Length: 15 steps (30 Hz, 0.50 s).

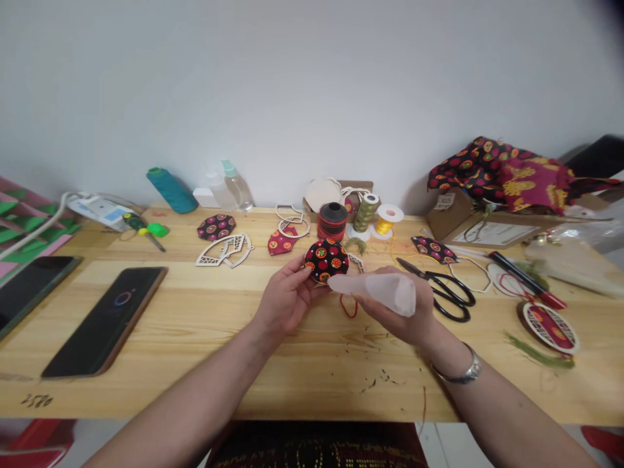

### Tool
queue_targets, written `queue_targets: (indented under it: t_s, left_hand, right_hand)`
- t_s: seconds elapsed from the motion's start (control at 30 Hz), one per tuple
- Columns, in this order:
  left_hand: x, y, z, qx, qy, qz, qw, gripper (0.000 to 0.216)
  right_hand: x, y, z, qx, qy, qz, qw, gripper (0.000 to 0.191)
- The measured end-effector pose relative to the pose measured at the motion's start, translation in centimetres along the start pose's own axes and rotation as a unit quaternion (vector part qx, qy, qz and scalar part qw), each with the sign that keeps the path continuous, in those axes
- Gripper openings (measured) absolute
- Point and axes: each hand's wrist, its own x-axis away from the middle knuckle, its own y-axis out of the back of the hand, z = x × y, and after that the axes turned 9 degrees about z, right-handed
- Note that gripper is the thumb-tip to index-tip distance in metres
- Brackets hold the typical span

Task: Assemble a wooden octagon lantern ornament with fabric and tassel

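Observation:
My left hand (287,292) is closed on the edge of a rounded black fabric piece (327,261) with red and orange flower circles. In my right hand (409,318) is a translucent white squeeze bottle (377,290), lying nearly level, its narrow nozzle pointing left. The nozzle tip is at the lower edge of the fabric piece; whether it touches I cannot tell. A red cord loop (349,307) hangs or lies just below, between my hands. Behind the bottle, part of a pale cut-out wooden piece (357,262) shows. Right of my right hand lie black-handled scissors (446,292).
Thread spools, including a red-and-black one (332,221) and a yellow one (385,222), stand behind my hands. Wooden cut-outs (227,249) lie left. Two phones, one nearer (107,322), lie far left. A cardboard box (468,221) holds fabric; an oval ornament (550,327) lies right.

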Motion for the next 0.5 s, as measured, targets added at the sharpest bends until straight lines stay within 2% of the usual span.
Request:
queue_targets:
  t_s: [0.1, 0.5]
  left_hand:
    - [0.0, 0.1, -0.1, -0.004, -0.004, 0.005, 1.000, 0.029]
    - [-0.1, 0.3, -0.3, 0.004, 0.001, 0.008, 1.000, 0.030]
  right_hand:
    - [0.0, 0.1, -0.2, -0.003, 0.005, 0.001, 1.000, 0.018]
    - [0.6, 0.3, -1.3, 0.015, -0.053, -0.030, 0.998, 0.019]
